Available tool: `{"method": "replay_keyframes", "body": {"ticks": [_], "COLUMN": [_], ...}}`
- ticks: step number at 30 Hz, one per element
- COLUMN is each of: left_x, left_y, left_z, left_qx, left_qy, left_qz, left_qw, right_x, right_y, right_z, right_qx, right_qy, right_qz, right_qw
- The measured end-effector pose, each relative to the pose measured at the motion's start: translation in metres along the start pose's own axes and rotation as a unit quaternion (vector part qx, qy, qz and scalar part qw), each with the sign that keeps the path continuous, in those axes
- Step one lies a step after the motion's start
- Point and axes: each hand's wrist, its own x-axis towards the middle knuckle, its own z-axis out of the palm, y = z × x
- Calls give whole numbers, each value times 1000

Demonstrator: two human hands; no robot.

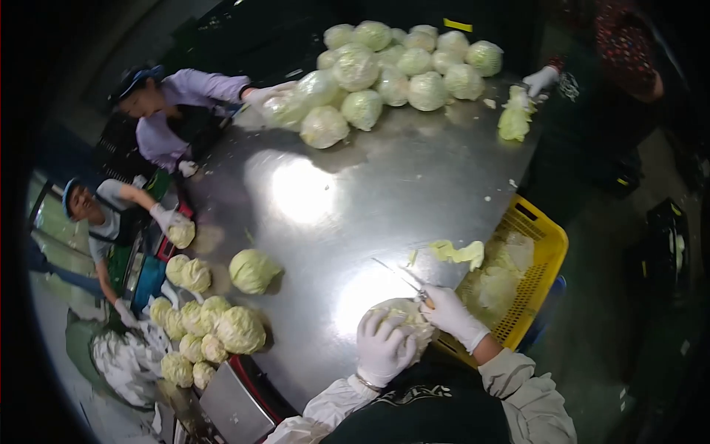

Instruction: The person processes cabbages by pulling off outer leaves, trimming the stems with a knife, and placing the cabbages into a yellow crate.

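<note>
Cabbage [409, 320] sits under the gloved left hand [386, 348], fingers curled over it; right hand [452, 314] grips a knife [403, 275].

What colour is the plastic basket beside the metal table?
The basket is yellow; it shows best in the head view.

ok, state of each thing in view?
left hand, gloved, curled over cabbage
right hand, gloved, grip closed on knife
knife, drawn, blade over table
cabbage, partly covered by left hand
yellow crate, open, leaves inside
loose leaf, detached, on table
far cabbages, piled
steel table, reflecting light
</note>
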Motion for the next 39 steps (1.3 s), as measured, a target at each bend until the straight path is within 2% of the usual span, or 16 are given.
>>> {"method": "replay_keyframes", "body": {"ticks": [4, 8, 10, 11, 13, 14, 17, 19, 20, 23, 25, 30, 32, 34, 37, 39], "left_x": [-25, -54, -54, -55, -52, -50, -46, -35, -28, -4, -7, -11, -22, -47, -71, -67], "left_y": [-14, -28, -32, -34, -40, -44, -54, -53, -46, -20, -32, -32, -35, -59, -79, -81], "left_z": [-3, -11, -14, -17, -22, -25, -32, -36, -38, -48, -41, -35, -38, -42, -51, -52], "left_qx": [-5, -73, -84, -79, -120, -117, -134, -136, -147, -101, -84, -19, -49, -112, -136, -190], "left_qy": [23, 75, 88, 92, 90, 94, 64, 50, 46, 55, 35, 28, 39, 67, 63, 80], "left_qz": [27, 58, 30, 25, 0, -2, -20, -142, -140, -212, -206, -186, -208, -187, -210, -244], "left_qw": [999, 993, 992, 992, 989, 989, 989, 979, 978, 971, 974, 982, 976, 974, 966, 948], "right_x": [21, 16, 5, 1, -5, -5, -3, -1, 2, 1, 3, 13, 26, 33, 35, 28], "right_y": [39, 21, -26, -40, -56, -57, -57, -63, -70, -69, -63, -46, 0, 39, 17, -32], "right_z": [5, 5, -7, -6, -1, 1, 4, 6, 6, 21, 25, 30, 38, -4, -24, -9], "right_qx": [-107, 67, 302, 300, 248, 247, 230, 265, 242, 256, 147, -8, -172, -176, -63, 65], "right_qy": [36, 42, -153, -160, -140, -144, -152, -167, -174, -140, -69, -11, 96, 142, 81, -51], "right_qz": [0, 77, 117, 115, -99, -101, -53, 103, 120, 95, -16, -69, -97, 35, 91, 60], "right_qw": [994, 994, 934, 933, 954, 953, 960, 944, 947, 952, 987, 998, 976, 973, 991, 995]}}
